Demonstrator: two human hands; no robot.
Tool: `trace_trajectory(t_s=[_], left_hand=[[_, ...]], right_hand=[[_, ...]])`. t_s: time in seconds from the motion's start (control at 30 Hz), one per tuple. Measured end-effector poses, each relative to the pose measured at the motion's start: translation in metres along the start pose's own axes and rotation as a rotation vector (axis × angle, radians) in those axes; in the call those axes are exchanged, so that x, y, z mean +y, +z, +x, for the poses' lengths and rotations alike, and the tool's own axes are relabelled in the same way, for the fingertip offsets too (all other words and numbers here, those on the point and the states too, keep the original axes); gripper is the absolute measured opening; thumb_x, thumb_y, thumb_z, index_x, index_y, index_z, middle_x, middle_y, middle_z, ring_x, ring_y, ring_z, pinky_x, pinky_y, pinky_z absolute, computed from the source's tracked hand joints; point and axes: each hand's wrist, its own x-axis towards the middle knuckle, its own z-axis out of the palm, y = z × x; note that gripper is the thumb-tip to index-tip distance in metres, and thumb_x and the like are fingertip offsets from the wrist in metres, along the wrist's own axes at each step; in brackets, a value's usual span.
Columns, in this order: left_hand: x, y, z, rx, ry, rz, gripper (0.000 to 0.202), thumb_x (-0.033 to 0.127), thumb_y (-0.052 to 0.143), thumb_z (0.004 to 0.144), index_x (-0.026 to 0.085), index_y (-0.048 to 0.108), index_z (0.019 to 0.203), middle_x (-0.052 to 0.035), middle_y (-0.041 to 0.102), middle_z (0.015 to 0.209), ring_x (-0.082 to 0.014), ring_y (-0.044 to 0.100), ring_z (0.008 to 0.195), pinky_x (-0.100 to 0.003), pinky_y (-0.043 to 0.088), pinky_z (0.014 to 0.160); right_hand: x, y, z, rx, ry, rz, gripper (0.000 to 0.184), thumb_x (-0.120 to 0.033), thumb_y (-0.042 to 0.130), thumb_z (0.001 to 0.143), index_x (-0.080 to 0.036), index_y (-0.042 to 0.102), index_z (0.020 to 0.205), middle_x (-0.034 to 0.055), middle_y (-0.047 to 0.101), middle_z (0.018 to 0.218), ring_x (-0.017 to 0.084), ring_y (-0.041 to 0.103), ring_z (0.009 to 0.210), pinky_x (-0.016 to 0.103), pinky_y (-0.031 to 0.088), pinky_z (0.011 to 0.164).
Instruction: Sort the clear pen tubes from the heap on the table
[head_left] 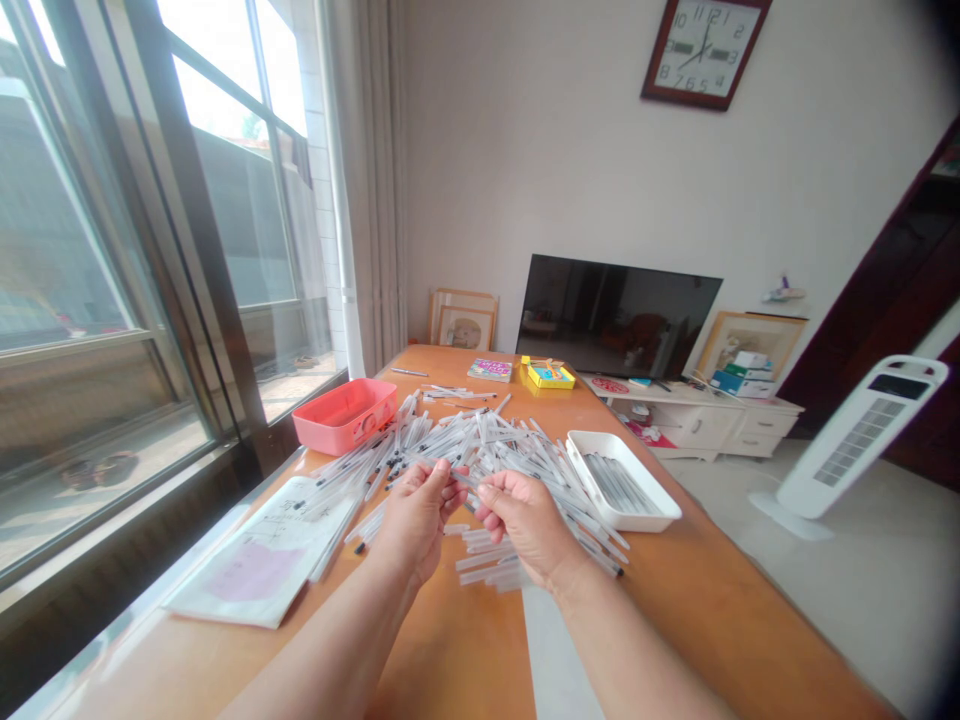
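Note:
A big heap of clear plastic pens (480,445) lies spread across the orange wooden table (675,620). Above the heap's near edge, my left hand (414,515) and my right hand (525,520) are raised close together. Both are pinched on one thin clear pen (466,481) that runs between their fingertips. A white tray (637,510) holding several pen parts stands just right of my right hand. Farther back on the left, beyond my left hand, sits a pink plastic box (341,420).
Paper sheets (262,550) lie at the table's left edge by the window. A yellow box (549,376) and a small book (490,369) sit at the far end. Beyond are a television (615,315) and a cabinet; a white tower fan (855,440) stands on the floor at right.

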Motion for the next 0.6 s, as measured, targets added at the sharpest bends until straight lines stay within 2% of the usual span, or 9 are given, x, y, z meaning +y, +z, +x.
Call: trace_trajectory(t_s=[0.13,0.27,0.43,0.6], left_hand=[[0.0,-0.002,0.001,-0.025,0.012,0.02,0.025,0.032,0.079,0.078,0.016,0.061,0.084,-0.0044,0.071,0.086,-0.0092,0.064,0.067,-0.022,0.055,0.069],[0.001,-0.003,0.002,-0.058,-0.029,0.013,0.019,0.027,0.076,0.082,0.017,0.061,0.087,-0.0065,0.072,0.092,-0.0101,0.065,0.071,-0.023,0.056,0.072],[0.001,-0.003,0.003,-0.078,-0.081,0.003,0.012,0.021,0.071,0.086,0.016,0.062,0.092,-0.0099,0.073,0.098,-0.0124,0.068,0.075,-0.026,0.058,0.076],[0.0,-0.002,0.002,-0.108,-0.095,0.016,0.01,0.02,0.069,0.088,0.017,0.061,0.094,-0.0104,0.073,0.102,-0.0127,0.069,0.077,-0.026,0.058,0.077]], right_hand=[[0.002,-0.005,0.003,-0.036,-0.002,-0.04,0.026,-0.04,0.067,0.081,-0.016,0.065,0.089,0.0026,0.067,0.072,0.012,0.057,0.06,0.022,0.045,0.052],[0.002,-0.011,0.005,-0.057,0.009,-0.089,0.025,-0.041,0.068,0.081,-0.017,0.065,0.089,0.0027,0.069,0.073,0.013,0.059,0.063,0.022,0.047,0.054],[0.003,-0.021,0.009,-0.044,0.056,-0.061,0.033,-0.049,0.06,0.086,-0.016,0.066,0.092,0.0061,0.071,0.076,0.012,0.058,0.057,0.022,0.044,0.048],[0.0,-0.026,0.007,-0.044,0.059,-0.14,0.031,-0.047,0.059,0.086,-0.017,0.067,0.089,0.0065,0.073,0.078,0.012,0.058,0.058,0.021,0.042,0.048]])
